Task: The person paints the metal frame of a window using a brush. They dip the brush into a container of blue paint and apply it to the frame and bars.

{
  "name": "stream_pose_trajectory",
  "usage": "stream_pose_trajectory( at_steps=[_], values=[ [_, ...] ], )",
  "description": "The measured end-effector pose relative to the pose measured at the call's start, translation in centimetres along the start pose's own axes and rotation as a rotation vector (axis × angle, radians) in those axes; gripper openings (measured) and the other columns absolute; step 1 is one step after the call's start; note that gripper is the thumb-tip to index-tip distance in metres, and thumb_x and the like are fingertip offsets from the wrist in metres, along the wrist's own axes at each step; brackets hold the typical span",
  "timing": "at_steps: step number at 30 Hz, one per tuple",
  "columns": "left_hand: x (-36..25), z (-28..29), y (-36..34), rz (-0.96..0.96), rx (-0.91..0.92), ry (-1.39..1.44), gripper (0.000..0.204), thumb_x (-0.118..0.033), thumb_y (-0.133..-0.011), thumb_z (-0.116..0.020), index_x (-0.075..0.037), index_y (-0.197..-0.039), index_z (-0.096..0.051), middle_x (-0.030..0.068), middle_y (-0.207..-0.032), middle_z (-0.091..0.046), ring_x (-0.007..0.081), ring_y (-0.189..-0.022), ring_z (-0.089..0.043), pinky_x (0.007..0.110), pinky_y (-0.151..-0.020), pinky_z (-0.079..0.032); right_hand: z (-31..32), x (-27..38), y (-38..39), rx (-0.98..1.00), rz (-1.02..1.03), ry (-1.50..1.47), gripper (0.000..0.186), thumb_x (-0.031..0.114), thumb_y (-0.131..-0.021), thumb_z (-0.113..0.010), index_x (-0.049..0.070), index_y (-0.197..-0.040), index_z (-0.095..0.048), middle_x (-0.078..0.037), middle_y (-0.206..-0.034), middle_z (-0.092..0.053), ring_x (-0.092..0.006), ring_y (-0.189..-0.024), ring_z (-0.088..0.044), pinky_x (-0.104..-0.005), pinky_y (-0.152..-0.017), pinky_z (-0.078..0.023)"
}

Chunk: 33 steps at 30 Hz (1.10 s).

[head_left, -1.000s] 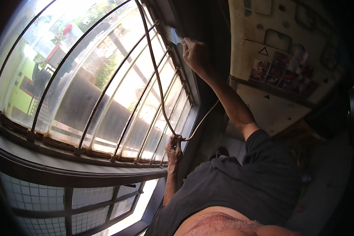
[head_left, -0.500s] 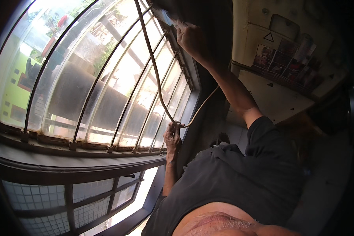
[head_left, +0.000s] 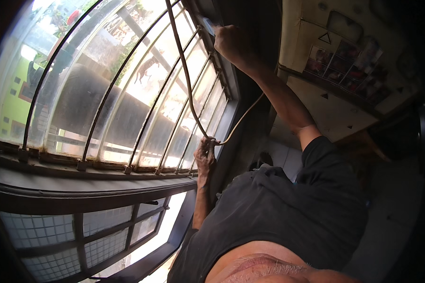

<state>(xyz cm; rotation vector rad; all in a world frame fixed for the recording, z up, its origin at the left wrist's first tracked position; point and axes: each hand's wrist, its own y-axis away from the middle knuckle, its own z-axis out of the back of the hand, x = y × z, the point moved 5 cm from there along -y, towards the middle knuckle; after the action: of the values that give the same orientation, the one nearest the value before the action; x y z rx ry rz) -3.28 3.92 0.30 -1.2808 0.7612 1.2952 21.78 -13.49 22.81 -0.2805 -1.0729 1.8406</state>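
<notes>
My right hand [head_left: 230, 41] is raised with the arm stretched out. It is closed on a small pale blue object [head_left: 206, 23] pressed against the dark window frame [head_left: 231, 113]. I cannot tell what the object is. My left hand [head_left: 205, 153] is lower, by the bottom of the curved metal window bars [head_left: 141, 137], and grips a thin beige cord [head_left: 186, 80]. The cord runs from the top edge down to that hand, then loops up and right behind my right forearm.
Frosted glass panes [head_left: 104, 94] sit behind the bars, with a dark sill [head_left: 80, 184] below them and a gridded lower window [head_left: 80, 231]. A pale wall with small pictures [head_left: 344, 61] is at the right. My dark shirt [head_left: 278, 217] fills the lower middle.
My right hand has slid a little farther up along the window frame. My left hand has kept its grip on the cord and has hardly moved. The view has shifted slightly.
</notes>
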Motion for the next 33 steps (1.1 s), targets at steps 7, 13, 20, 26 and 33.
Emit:
stream_pose_trajectory(
  at_steps=[7,13,20,26,33],
  values=[
    [-0.7,-0.3,0.4,0.005,0.002,0.002,0.016,-0.012,-0.103,-0.052,0.0,-0.099,-0.061,0.0107,-0.088,-0.072,0.0162,-0.087,-0.07,0.031,-0.08,-0.053,2.9,0.8,-1.6,-0.287,0.097,-0.093,0.007,0.007,-0.082,-0.063,0.002,-0.079,-0.066,-0.019,-0.069,-0.065,-0.0338,-0.066,-0.069,-0.0414,-0.055,-0.056],
    [-0.8,-0.3,0.4,0.006,0.007,-0.002,0.017,-0.014,-0.103,-0.053,0.001,-0.097,-0.06,0.0108,-0.087,-0.072,0.0178,-0.088,-0.07,0.032,-0.079,-0.053,1.5,-0.1,0.5,0.004,-0.024,-0.057,0.01,0.01,-0.087,-0.062,0.002,-0.083,-0.067,-0.019,-0.073,-0.067,-0.034,-0.071,-0.069,-0.0404,-0.059,-0.057],
    [-1.4,-0.3,0.4,-0.022,-0.01,0.038,0.009,-0.008,-0.1,-0.056,0.0,-0.101,-0.06,0.0104,-0.084,-0.072,0.0144,-0.083,-0.069,0.029,-0.076,-0.053,1.9,0.3,-1.1,-0.181,-0.011,-0.075,0.008,0.009,-0.088,-0.063,0.002,-0.088,-0.066,-0.019,-0.074,-0.067,-0.035,-0.069,-0.068,-0.0419,-0.059,-0.057],
    [-0.5,-0.2,0.3,-0.066,-0.036,0.048,0.009,-0.007,-0.1,-0.056,0.001,-0.101,-0.061,0.0101,-0.083,-0.07,0.0161,-0.083,-0.07,0.028,-0.073,-0.055,5.0,1.0,-1.0,-0.212,-0.021,-0.178,0.006,0.006,-0.087,-0.064,0.001,-0.086,-0.064,-0.02,-0.074,-0.065,-0.0369,-0.071,-0.067,-0.0433,-0.058,-0.054],
    [-0.1,-0.2,0.4,0.031,-0.051,0.101,0.012,-0.009,-0.101,-0.056,0.001,-0.095,-0.058,0.0104,-0.082,-0.07,0.0156,-0.083,-0.07,0.03,-0.076,-0.054,15.2,4.9,-13.1,-0.603,0.081,-0.17,0.017,0.015,-0.091,-0.064,0.0,-0.096,-0.07,-0.022,-0.076,-0.067,-0.036,-0.072,-0.069,-0.0416,-0.062,-0.055]
  ],
)
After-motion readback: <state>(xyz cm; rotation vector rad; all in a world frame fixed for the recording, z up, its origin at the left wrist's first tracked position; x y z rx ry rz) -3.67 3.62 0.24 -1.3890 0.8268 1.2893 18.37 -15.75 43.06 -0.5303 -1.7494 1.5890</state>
